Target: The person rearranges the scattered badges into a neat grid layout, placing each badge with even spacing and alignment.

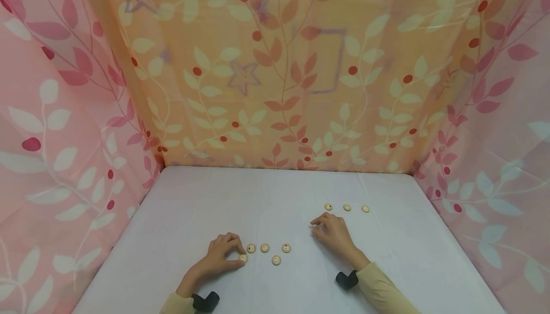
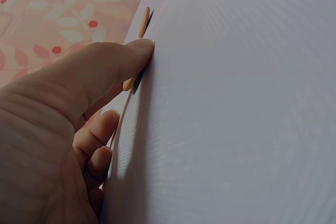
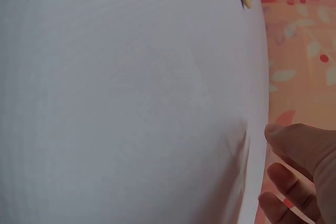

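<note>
My left hand (image 1: 221, 254) pinches a small round wooden disc (image 1: 243, 258) by its edges, between thumb and index finger, at the tabletop. In the left wrist view the thumb (image 2: 118, 64) partly hides a disc (image 2: 128, 84). Close to those fingertips lie two more discs, one (image 1: 251, 248) with a dark mark and one (image 1: 264, 247) beside it. Farther right are another disc (image 1: 286, 247) and a nearer one (image 1: 276, 260). My right hand (image 1: 334, 234) hovers over the table with loosely bent fingers and holds nothing. In the right wrist view its thumb (image 3: 294, 137) stands apart from the fingers.
Beyond the right hand, a row of three discs runs rightward: a dark-marked one (image 1: 328, 206), a middle one (image 1: 346, 207) and an end one (image 1: 365, 208). A white cloth covers the table (image 1: 206, 199). Leaf-patterned curtains (image 1: 283, 128) enclose its back and both sides.
</note>
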Demonstrator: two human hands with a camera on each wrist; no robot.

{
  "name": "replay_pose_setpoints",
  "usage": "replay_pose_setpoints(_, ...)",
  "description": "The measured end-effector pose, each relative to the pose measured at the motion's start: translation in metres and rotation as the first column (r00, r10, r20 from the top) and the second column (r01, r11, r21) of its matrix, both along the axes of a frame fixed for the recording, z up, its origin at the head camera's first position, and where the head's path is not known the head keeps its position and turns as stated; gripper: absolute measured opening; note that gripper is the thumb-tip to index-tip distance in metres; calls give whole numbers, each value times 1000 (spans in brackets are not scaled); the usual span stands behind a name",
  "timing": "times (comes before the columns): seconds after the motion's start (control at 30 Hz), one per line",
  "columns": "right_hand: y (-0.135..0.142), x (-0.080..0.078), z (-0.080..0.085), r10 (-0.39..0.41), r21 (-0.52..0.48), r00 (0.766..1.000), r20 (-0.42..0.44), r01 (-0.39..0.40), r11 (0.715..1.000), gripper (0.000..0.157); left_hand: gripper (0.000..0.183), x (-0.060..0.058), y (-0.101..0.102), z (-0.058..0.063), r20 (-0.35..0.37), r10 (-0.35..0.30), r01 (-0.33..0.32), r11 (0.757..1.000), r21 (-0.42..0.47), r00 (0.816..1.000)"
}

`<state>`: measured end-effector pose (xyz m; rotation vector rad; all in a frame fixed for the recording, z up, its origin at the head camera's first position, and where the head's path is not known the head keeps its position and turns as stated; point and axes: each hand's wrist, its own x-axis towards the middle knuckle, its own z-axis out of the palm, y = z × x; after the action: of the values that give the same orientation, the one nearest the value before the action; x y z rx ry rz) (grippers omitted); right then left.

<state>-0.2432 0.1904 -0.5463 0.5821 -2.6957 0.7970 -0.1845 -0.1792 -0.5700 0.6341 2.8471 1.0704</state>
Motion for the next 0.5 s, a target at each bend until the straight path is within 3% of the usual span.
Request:
replay_pose_setpoints(0.27, -13, 5, -1, 97, 26, 995, -11, -97, 995, 22, 17, 1, 0, 2, 16, -7, 6, 1000, 12, 1000)
replay_pose_setpoints(0.5, -27, 9, 2, 226, 16, 974, 20, -226, 974, 23, 17, 1, 0, 2, 7, -4, 4, 1000, 5, 1000)
